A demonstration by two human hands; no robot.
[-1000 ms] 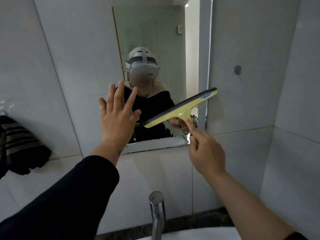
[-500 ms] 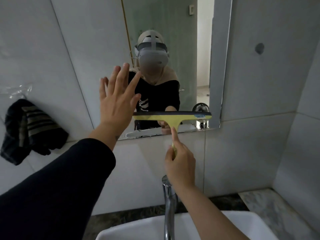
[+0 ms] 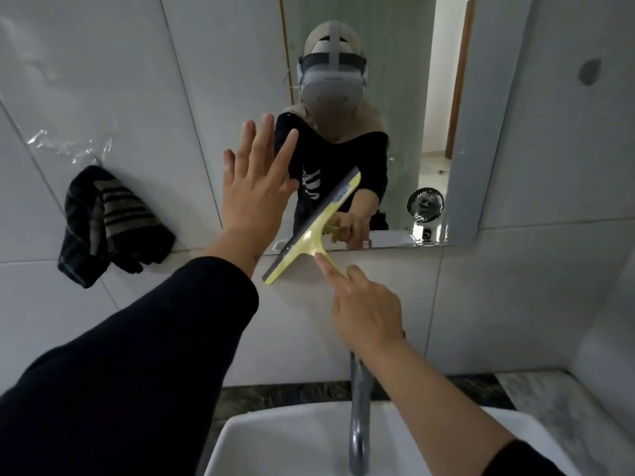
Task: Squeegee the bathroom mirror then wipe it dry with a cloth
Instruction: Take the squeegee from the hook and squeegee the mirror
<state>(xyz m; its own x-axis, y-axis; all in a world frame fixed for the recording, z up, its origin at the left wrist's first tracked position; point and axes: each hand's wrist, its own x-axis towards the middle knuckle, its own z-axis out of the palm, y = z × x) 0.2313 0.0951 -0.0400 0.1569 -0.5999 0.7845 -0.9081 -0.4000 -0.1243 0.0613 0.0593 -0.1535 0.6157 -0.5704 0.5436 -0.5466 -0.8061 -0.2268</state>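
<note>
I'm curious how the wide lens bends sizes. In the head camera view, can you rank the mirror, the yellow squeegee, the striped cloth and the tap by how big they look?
1. mirror
2. striped cloth and tap: too alike to rank, and the tap is nearer the camera
3. yellow squeegee

Home bathroom. Large glossy white wall tiles (image 3: pixel 103 63); frameless mirror (image 3: pixel 405 97) fixed on them, reflecting doorway. White basin (image 3: pixel 292 441) with chrome tap (image 3: pixel 359 407) below, dark stone ledge (image 3: pixel 281 389) behind. Striped dark cloth (image 3: pixel 110 221) hanging on wall, left of mirror.
</note>
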